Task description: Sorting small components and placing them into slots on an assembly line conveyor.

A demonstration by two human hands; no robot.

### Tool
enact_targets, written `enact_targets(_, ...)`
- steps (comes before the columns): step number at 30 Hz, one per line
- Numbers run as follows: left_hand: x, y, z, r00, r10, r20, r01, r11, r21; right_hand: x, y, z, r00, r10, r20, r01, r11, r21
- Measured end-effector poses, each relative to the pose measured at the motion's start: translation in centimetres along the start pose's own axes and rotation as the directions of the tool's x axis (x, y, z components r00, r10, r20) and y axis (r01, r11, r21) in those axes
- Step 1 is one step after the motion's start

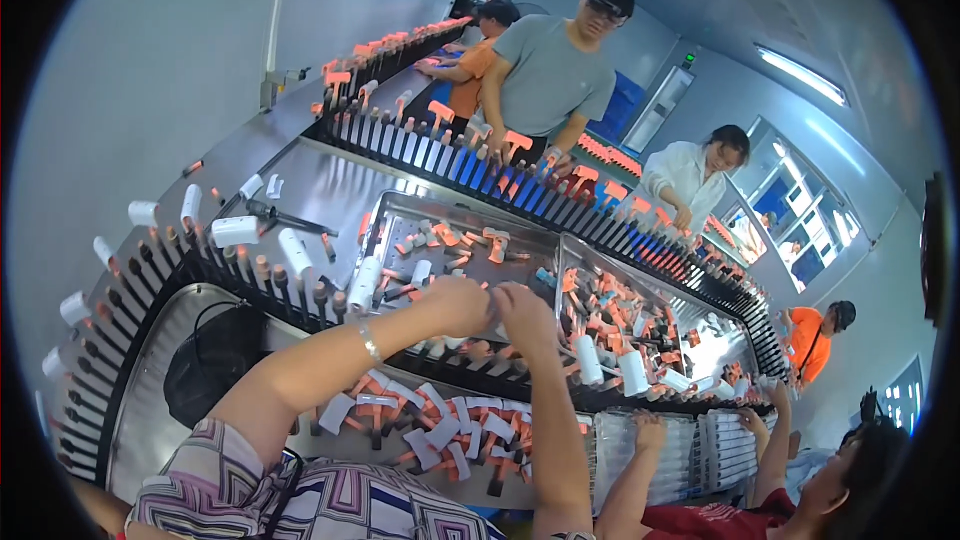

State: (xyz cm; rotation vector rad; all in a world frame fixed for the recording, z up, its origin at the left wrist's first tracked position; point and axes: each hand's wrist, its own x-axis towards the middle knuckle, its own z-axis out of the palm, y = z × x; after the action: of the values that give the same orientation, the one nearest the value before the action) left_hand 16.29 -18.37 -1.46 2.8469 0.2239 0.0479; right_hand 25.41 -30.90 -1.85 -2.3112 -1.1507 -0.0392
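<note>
A small white and orange plastic part (493, 302) sits pinched between both hands, held above the near row of black conveyor pegs (300, 285) in the middle of the picture. The left hand (462, 304) is curled tight, its grip closed on the part from the left; a thin silver bracelet (371, 344) circles that wrist. The right hand (522, 312) meets it knuckle to knuckle, its grip also narrow and closed on the same part, though the part itself is mostly hidden by the fingers.

Just beyond the hands lie two shiny metal trays (560, 240) side by side, each filled with loose orange and white pieces. Below the forearms, a heap of white tags with orange stems (440, 420) rests on the long steel counter (300, 170). White cylindrical caps (235, 231) sit on some of the pegs to the left, and a black round fan (215, 355) stands inside the belt's curve.

On the far side of the counter, a person in a grey shirt (550, 70) leans over the far row of pegs, with a person in an orange top (470, 65) behind and a person in a white coat (690, 175) further right. At lower right, a person in a red shirt (720, 520) reaches both arms toward clear ribbed trays (690, 450).
</note>
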Motion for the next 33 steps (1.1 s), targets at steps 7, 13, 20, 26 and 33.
enact_targets(7,-2.0,-3.8,-0.8,0.901,0.169,-0.4,-0.105,0.979,0.176,-1.4,-4.1,-2.2,0.9,-0.394,-0.184,0.397,0.918,-0.026)
enact_targets(13,-1.1,2.0,-5.5,0.66,0.359,-0.661,-0.354,0.923,0.147,0.1,-4.6,-9.8,0.903,-0.241,-0.355,0.216,0.97,-0.109)
enact_targets(20,1.8,5.0,0.5,0.977,0.186,0.104,-0.195,0.977,0.087,-0.7,8.1,-0.6,0.972,-0.226,0.062,0.224,0.817,-0.532)
enact_targets(26,0.6,1.0,0.0,0.997,0.077,0.024,-0.078,0.996,0.039,0.2,1.5,0.4,0.999,-0.011,0.044,0.016,0.993,-0.12)
enact_targets(33,-2.3,-2.1,-1.3,0.996,-0.027,-0.088,0.035,0.995,0.093,0.1,-2.6,1.1,0.982,-0.179,-0.054,0.179,0.984,-0.009)
